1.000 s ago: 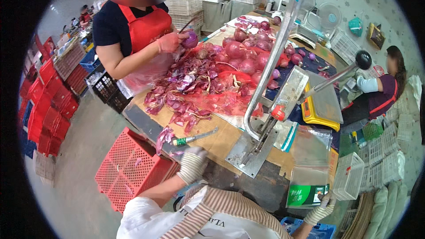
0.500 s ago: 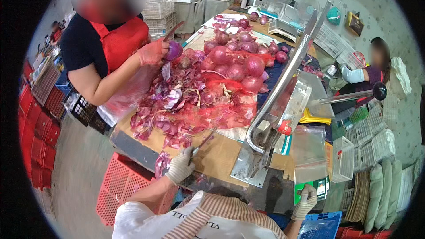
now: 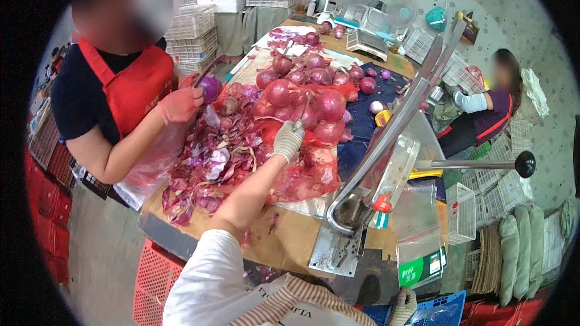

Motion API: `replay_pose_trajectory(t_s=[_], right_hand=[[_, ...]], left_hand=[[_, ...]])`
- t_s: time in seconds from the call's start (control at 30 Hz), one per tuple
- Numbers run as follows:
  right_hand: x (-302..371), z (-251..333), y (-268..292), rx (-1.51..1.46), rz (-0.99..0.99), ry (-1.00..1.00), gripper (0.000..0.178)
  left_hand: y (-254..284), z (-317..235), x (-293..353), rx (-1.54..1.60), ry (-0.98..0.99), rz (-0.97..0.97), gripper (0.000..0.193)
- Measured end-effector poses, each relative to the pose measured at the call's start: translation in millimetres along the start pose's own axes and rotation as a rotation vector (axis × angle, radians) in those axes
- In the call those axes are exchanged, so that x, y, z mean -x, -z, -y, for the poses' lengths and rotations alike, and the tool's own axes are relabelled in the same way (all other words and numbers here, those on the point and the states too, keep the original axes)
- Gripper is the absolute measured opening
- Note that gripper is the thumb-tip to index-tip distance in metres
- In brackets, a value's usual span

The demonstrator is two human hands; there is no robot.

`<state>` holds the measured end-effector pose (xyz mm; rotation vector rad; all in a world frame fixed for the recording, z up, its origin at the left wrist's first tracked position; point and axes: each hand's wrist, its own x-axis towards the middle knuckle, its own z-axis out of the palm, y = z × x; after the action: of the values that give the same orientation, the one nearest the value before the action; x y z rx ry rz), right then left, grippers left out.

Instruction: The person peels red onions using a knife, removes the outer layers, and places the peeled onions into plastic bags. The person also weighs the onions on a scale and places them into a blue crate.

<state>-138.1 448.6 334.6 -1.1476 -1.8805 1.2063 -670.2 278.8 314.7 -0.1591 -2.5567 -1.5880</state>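
My left hand, in a striped knit glove, reaches over the table and grips a small knife. Its blade points away from me, up against the heap of red onions. Beneath that hand, red mesh netting spreads under and around the onions. Loose onion skins cover the table to the left. My right hand, gloved too, hangs low by the table's near edge; its fingers show too poorly to read. Across on the left, a person's gloved hand holds a purple onion.
A metal lever device with long upright arms and a black-knobbed handle stands right of the netting. Clear plastic bags lie beside it. A red crate sits below the near left edge. Another person is at the far right.
My left hand has moved forward with the knife, from the near table edge to the onion heap. My right hand has dropped lower. The view has shifted slightly.
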Motion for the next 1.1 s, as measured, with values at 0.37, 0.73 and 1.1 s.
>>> replay_pose_trajectory(t_s=[0.37, 0.73, 1.1], right_hand=[[-3.4, 9.7, -37.8, -0.009, 0.119, 0.018, 0.019], [-18.4, -3.3, -50.2, -0.040, 0.216, 0.022, 0.011], [-10.2, 46.5, -35.4, 0.168, 0.256, 0.153, 0.015]], left_hand=[[-13.4, -23.0, -124.2, 0.347, 0.378, 0.301, 0.032], [20.0, -23.6, -69.7, 0.199, 0.238, 0.310, 0.040], [-38.7, -27.9, -69.9, 0.102, 0.259, 0.162, 0.045]])
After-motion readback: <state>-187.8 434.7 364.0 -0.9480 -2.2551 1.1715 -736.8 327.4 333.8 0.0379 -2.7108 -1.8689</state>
